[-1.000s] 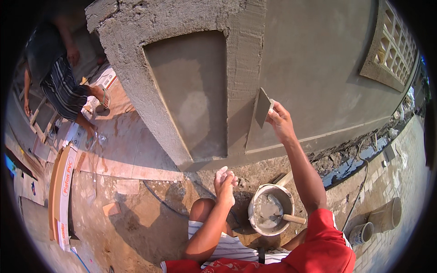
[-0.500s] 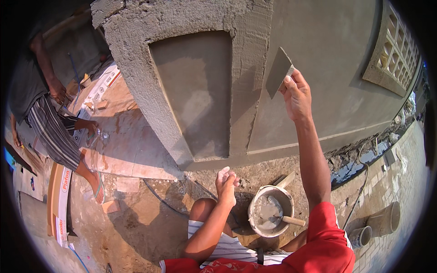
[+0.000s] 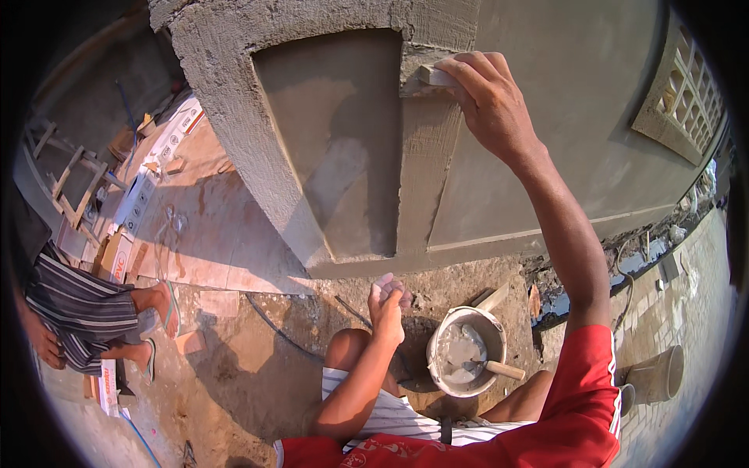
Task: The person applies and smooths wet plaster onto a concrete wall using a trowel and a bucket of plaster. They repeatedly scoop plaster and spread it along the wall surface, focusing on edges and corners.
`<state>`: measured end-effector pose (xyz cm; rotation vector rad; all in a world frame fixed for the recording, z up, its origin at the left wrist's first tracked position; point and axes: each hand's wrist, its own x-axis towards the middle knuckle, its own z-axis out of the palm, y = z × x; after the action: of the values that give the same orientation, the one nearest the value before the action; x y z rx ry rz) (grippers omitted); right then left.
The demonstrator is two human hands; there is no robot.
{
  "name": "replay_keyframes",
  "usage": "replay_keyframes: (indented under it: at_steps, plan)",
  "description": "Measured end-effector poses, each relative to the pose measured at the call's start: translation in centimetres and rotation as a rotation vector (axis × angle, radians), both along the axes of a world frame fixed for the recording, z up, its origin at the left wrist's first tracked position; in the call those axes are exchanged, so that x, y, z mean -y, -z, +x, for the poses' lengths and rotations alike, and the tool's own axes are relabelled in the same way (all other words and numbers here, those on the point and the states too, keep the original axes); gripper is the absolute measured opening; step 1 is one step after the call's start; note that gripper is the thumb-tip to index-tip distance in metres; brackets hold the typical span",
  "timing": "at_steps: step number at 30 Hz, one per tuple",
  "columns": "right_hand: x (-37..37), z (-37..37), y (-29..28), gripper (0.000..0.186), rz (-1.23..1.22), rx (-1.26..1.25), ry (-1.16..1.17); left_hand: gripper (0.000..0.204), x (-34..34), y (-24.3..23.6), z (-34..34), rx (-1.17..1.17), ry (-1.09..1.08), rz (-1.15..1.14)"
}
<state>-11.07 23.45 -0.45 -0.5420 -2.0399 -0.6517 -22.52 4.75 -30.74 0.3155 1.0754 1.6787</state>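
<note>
My right hand (image 3: 493, 101) grips a grey flat tool (image 3: 434, 76), seen mostly edge-on, against the upper part of the plastered vertical strip (image 3: 425, 187) beside a recessed panel (image 3: 328, 117). My left hand (image 3: 385, 308) is low at centre, dusty, with curled fingers; whatever they may hold is hidden. Below and to its right stands a bucket (image 3: 441, 370) of grey mix, with a wooden-handled tool (image 3: 503, 370) in it. A wooden board (image 3: 490, 300) lies behind the bucket.
A co-worker (image 3: 82, 312) in striped shorts walks at the left edge, near long cartons (image 3: 139, 199) and a wooden frame (image 3: 74, 187). Buckets (image 3: 654, 374) stand at right. A hose (image 3: 273, 335) crosses the ground. A debris-filled trench (image 3: 640, 253) runs along the wall's base.
My right hand has risen and turned the flat tool onto the strip beside the recess. My left hand has shifted slightly upward. The co-worker has moved toward the lower left.
</note>
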Motion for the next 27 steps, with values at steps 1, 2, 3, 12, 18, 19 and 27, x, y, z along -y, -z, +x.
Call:
replay_keyframes:
  at_steps: [1,2,3,12,18,19,27]
  plan:
    - [0.2,0.3,1.8,0.033,-0.033,0.032,-0.006,0.039,0.0,0.2,-0.2,-0.008,0.003,0.001]
    - [0.4,0.5,3.8,0.035,-0.066,0.064,-0.013,0.04,0.0,0.4,-0.4,-0.016,0.004,0.001]
    - [0.6,0.8,5.8,0.037,-0.089,0.096,-0.004,0.041,0.0,0.6,-0.4,-0.022,0.013,0.002]
    - [1.2,1.6,25.9,0.043,-0.329,0.159,-0.031,0.04,0.2,-0.4,-0.1,-0.009,0.025,-0.009]
    - [4.5,2.9,32.0,0.032,-0.783,-0.012,-0.085,0.04,0.5,-0.1,-0.6,-0.008,0.009,0.018]
    - [5.0,3.0,32.3,0.029,-0.975,-0.282,-0.106,0.04,0.5,-0.2,-0.7,-0.012,0.005,0.008]
    - [4.8,3.5,39.8,0.009,-1.9,-1.681,-0.514,0.044,0.2,-0.6,-0.2,-0.007,0.025,-0.007]
